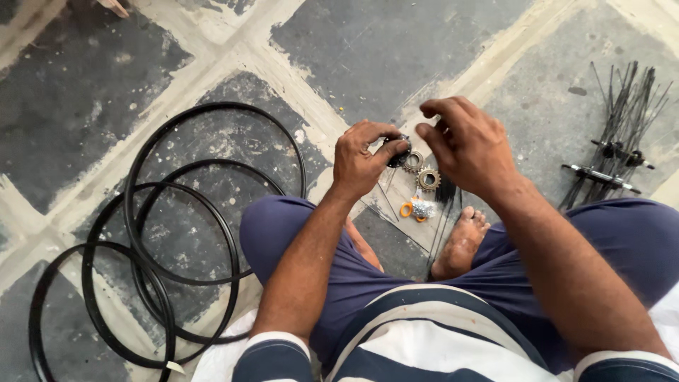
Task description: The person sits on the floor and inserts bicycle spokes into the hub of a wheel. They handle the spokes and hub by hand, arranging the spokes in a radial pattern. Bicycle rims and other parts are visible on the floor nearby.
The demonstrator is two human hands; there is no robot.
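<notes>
While the left hand (362, 159) pinches a small dark hub part (397, 150), right hand (468, 145) hovers open just beside; sprockets (422, 172) and spokes (622, 127) lie unused, rims (141, 233) bare.

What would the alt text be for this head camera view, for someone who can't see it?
Seated cross-legged on a tiled floor, a person pinches a small dark round part in the left hand, the right hand open beside it. Two toothed sprockets lie below; black hoops lie left, bundled spokes right.
</notes>
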